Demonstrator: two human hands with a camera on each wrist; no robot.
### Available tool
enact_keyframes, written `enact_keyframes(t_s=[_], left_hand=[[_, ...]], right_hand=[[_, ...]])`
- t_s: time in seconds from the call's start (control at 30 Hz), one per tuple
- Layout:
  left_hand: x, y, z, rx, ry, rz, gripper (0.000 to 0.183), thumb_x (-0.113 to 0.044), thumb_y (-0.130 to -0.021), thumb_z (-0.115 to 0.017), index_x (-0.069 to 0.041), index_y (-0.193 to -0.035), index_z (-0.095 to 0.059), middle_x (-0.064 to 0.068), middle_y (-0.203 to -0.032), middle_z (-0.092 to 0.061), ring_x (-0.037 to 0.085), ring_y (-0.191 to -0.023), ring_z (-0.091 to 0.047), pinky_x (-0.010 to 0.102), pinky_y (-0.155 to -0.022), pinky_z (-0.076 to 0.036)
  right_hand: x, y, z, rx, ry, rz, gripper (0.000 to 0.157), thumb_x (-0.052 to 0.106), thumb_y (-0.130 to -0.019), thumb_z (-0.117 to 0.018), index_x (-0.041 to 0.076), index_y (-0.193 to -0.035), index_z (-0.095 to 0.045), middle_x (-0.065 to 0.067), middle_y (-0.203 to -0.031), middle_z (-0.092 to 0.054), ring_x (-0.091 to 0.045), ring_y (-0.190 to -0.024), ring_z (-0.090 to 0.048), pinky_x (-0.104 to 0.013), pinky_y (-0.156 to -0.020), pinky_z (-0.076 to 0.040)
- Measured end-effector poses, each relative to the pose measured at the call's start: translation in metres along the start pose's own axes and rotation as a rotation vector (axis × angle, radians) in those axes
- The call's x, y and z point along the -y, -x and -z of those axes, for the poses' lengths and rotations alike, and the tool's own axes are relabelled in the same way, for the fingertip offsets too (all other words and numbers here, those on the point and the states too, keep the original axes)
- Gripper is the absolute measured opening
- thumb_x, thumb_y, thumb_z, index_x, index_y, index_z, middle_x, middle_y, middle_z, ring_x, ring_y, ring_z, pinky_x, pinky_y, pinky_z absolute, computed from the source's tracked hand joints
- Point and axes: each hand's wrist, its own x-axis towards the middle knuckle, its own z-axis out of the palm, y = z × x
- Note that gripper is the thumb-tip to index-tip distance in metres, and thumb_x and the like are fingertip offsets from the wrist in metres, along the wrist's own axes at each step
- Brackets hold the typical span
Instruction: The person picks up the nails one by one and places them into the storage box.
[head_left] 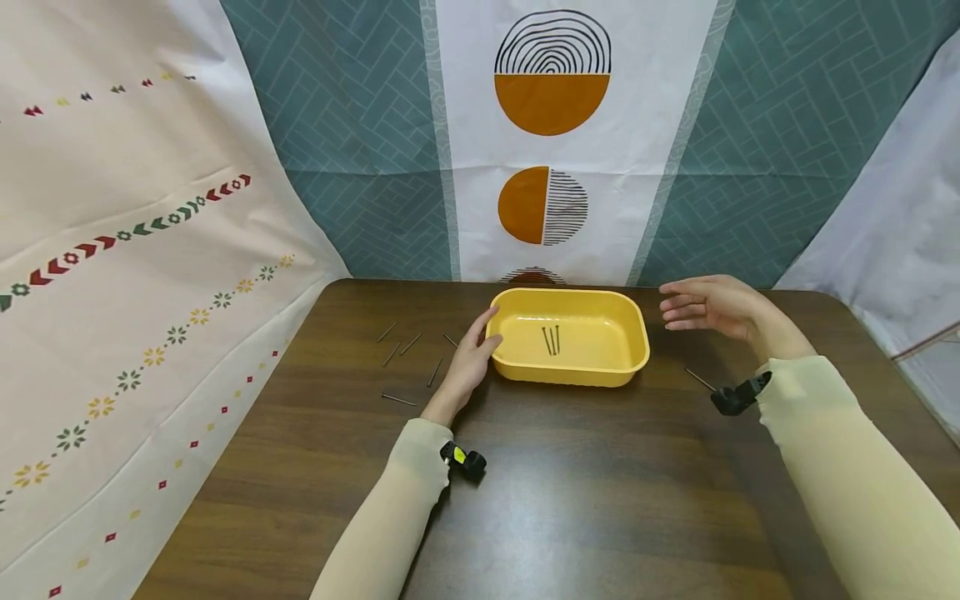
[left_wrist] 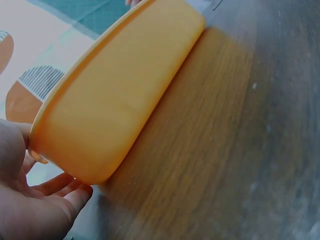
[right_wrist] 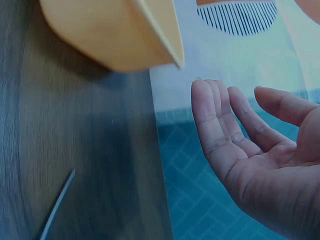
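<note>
A shallow yellow plastic tray with rounded corners stands at the back of the table. Three thin nails lie side by side on its floor. My left hand is at the tray's left end and holds it there, thumb at the rim; in the left wrist view its fingertips curve in by the lower corner. To the right of the tray, apart from it, my right hand is raised with fingers extended and nothing in it. The right wrist view shows its bare palm.
Several loose nails are scattered on the brown wooden table left of the tray. One more nail lies below my right hand. Patterned cloth hangs behind the table's far edge.
</note>
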Motion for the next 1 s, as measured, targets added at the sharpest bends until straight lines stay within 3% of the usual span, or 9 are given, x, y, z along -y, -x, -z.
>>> enact_keyframes(t_s=[0.13, 0.57, 0.87, 1.0], left_hand=[[0.000, 0.000, 0.000, -0.003, 0.006, -0.002, 0.053, -0.017, -0.110, -0.051, -0.025, -0.161, -0.041, 0.003, -0.170, -0.029, 0.027, -0.156, -0.026, 0.048, -0.125, -0.025], [0.001, 0.000, -0.001, -0.010, 0.006, 0.007, 0.053, -0.017, -0.109, -0.052, -0.027, -0.161, -0.042, 0.002, -0.170, -0.029, 0.026, -0.156, -0.025, 0.046, -0.126, -0.024], [0.000, 0.001, -0.001, -0.011, 0.005, 0.009, 0.053, -0.018, -0.109, -0.052, -0.027, -0.160, -0.042, 0.002, -0.170, -0.029, 0.027, -0.156, -0.025, 0.048, -0.126, -0.024], [0.000, 0.000, -0.001, -0.011, 0.005, 0.011, 0.053, -0.018, -0.109, -0.052, -0.027, -0.161, -0.042, 0.002, -0.170, -0.029, 0.027, -0.156, -0.025, 0.047, -0.125, -0.024]], right_hand=[[-0.006, 0.009, 0.015, 0.003, -0.021, 0.004, 0.030, 0.016, -0.113, -0.044, 0.025, -0.104, -0.071, -0.003, -0.102, -0.074, -0.017, -0.094, -0.074, -0.036, -0.090, -0.060], [-0.022, 0.033, 0.058, 0.035, 0.044, 0.015, 0.042, 0.012, -0.114, -0.039, 0.031, -0.106, -0.075, -0.002, -0.106, -0.076, -0.017, -0.098, -0.074, -0.034, -0.088, -0.061], [-0.026, 0.041, 0.078, 0.065, -0.026, 0.011, 0.045, 0.008, -0.114, -0.036, 0.025, -0.108, -0.077, -0.007, -0.105, -0.077, -0.020, -0.098, -0.075, -0.035, -0.086, -0.061], [-0.029, 0.042, 0.082, 0.120, -0.068, 0.033, 0.049, 0.007, -0.115, -0.032, 0.023, -0.110, -0.078, -0.008, -0.105, -0.077, -0.021, -0.098, -0.075, -0.035, -0.087, -0.061]])
